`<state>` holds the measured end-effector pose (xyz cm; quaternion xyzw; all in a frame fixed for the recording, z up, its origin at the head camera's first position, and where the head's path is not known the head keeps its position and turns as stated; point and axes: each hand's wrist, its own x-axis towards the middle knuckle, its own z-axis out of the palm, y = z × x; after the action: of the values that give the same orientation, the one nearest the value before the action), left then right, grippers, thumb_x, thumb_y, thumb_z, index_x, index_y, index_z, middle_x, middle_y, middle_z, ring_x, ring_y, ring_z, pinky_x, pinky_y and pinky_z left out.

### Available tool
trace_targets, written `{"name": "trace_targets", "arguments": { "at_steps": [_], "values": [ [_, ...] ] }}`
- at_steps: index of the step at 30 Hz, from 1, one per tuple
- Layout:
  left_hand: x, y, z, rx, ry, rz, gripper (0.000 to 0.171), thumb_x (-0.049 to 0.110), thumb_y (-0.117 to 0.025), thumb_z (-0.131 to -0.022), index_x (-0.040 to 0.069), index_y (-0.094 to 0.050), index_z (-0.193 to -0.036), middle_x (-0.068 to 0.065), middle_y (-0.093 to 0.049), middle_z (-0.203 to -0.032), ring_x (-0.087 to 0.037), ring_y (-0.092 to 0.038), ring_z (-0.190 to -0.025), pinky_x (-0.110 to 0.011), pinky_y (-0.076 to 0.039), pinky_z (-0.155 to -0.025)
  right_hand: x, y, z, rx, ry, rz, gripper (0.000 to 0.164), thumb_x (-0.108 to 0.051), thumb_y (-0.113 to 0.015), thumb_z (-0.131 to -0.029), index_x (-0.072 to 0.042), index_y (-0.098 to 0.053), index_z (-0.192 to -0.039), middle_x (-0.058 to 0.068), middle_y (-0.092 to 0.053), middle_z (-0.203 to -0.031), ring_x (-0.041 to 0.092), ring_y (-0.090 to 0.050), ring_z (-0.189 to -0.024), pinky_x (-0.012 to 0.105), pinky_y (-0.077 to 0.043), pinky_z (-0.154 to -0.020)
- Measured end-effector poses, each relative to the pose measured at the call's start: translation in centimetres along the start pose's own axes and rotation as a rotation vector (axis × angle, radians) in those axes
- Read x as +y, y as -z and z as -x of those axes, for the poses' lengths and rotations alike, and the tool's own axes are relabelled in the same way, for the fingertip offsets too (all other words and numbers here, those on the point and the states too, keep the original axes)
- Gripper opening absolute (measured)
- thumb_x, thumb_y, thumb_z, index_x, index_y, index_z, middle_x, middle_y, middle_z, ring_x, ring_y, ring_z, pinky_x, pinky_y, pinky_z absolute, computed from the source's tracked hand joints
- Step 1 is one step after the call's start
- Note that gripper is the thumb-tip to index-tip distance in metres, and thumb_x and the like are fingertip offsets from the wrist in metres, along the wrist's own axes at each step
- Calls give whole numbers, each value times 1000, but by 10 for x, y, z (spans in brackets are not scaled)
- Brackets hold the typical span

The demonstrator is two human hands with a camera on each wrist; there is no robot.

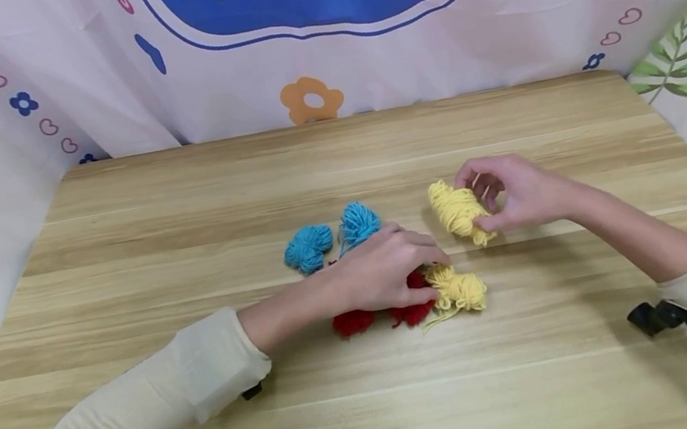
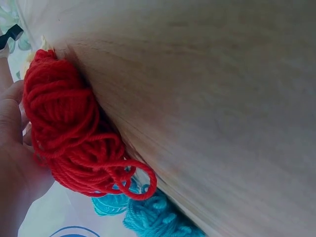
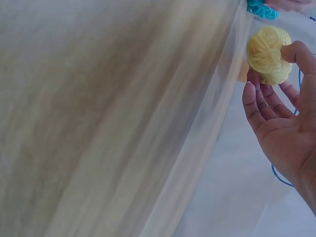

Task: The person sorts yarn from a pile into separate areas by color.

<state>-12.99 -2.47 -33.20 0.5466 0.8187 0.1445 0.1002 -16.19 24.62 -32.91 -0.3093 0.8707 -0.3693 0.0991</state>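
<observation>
A light wooden table with straight grain (image 1: 179,220) fills the middle of the head view; behind it, at the top, hangs a white cloth printed with hearts and flowers (image 1: 103,65). Right of centre, the right hand (image 1: 515,190) pinches an oval bundle of yellow yarn (image 1: 455,210) between thumb and fingertips, the palm staying free. At the centre, the left hand (image 1: 387,268) bends over two red yarn bundles (image 1: 412,310), its thumb and fingers beside a second yellow yarn bundle (image 1: 462,291); whether it grips, I cannot tell. Two blue yarn bundles (image 1: 308,249) lie just above.
</observation>
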Motion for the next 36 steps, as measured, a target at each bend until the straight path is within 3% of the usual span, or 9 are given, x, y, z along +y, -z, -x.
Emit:
{"name": "trace_targets", "arguments": {
  "at_steps": [23,36],
  "values": [
    [0,-4,-5,-19,10,49,45,39,-76,-95,12,-71,-130,0,-72,-126,-13,-67,-115,-38,-49,-103,21,20,1,118,-63,68,41,5,-83,-75,3,-64,-111,13,-69,-98,20,-66,-83,22,-57,-71],
    [-3,-6,-9,-13,-24,91,45,36,-77,-95,8,-71,-130,-2,-72,-124,-12,-68,-110,-35,-51,-101,36,30,2,189,-189,54,46,6,-86,-73,4,-63,-113,15,-68,-101,14,-63,-80,19,-53,-68]
  ]
}}
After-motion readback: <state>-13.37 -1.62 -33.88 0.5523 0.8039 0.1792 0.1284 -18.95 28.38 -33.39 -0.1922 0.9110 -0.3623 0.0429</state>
